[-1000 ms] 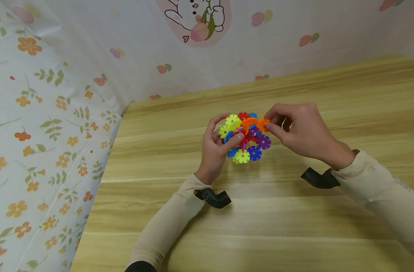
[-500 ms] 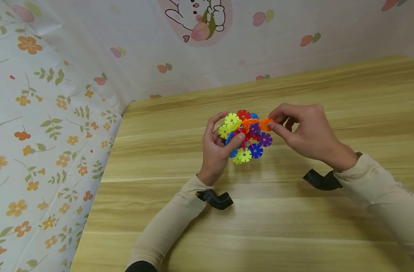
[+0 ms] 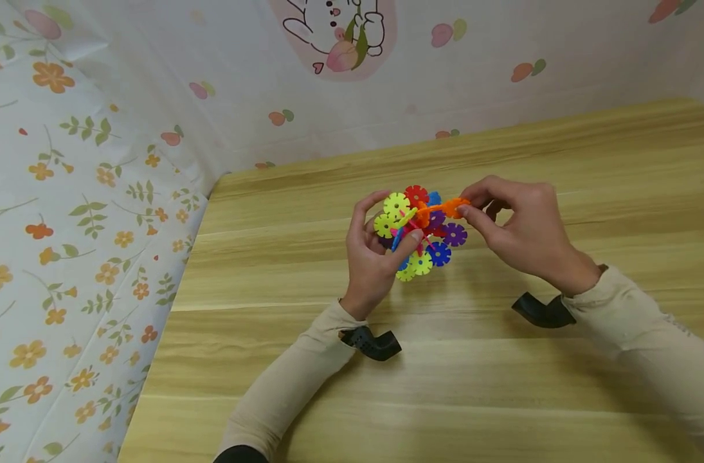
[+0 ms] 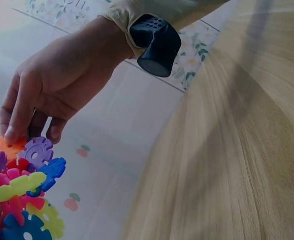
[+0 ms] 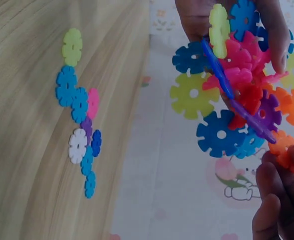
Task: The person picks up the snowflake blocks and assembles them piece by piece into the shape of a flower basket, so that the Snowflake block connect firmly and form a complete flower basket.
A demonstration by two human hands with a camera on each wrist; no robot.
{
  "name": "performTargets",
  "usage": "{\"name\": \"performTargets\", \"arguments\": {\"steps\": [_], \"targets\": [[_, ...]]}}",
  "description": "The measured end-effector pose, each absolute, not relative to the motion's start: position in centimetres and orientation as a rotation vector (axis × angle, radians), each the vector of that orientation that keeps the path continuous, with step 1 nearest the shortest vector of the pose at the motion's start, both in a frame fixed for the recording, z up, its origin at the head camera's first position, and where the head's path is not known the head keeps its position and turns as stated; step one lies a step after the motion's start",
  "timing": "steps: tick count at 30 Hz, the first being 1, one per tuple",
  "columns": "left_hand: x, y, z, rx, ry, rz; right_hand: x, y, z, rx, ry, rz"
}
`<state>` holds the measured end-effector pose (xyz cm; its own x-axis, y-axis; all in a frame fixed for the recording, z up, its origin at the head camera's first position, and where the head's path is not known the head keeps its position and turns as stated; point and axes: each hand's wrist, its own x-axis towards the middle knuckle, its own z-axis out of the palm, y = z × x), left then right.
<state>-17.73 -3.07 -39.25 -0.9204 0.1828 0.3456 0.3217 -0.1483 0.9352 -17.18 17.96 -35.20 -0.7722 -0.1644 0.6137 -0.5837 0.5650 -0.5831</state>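
My left hand [image 3: 369,257] grips a round cluster of interlocking notched plastic discs [image 3: 397,204] from its left side, thumb across the front and fingers behind. The discs are yellow, red, blue, purple, pink and orange. At the cluster's right, my right hand [image 3: 519,225] pinches an orange disc [image 3: 456,207] between thumb and fingers. This disc meets another orange piece of the cluster in the head view. The left wrist view shows the right hand [image 4: 61,75] above the cluster [image 4: 36,152]. In the right wrist view the left hand [image 5: 194,20] is partly hidden behind pink and blue discs.
Several loose discs, blue, yellow, pink, purple and a white one [image 5: 77,146], lie on the wood-grain table [image 5: 26,150] in the right wrist view. A patterned cloth [image 3: 85,257] hangs along the left, another behind the table. Both wrists wear black camera mounts [image 3: 544,310].
The right hand has shifted slightly right with the orange disc. The neighbouring orange piece now looks more edge-on, and the cluster has turned a little in the left hand.
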Motion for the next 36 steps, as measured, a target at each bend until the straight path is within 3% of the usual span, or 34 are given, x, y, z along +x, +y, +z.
{"name": "performTargets", "arguments": {"steps": [26,36], "targets": [[-17.8,-2.3,-38.8,-0.566,-1.95,-2.244,-17.1,18.0,-35.1,0.75,-2.193,0.917],[-18.0,-2.3,-39.3,-0.263,-1.895,-2.61,-18.1,17.7,-34.3,0.758,-2.4,0.96]]}}
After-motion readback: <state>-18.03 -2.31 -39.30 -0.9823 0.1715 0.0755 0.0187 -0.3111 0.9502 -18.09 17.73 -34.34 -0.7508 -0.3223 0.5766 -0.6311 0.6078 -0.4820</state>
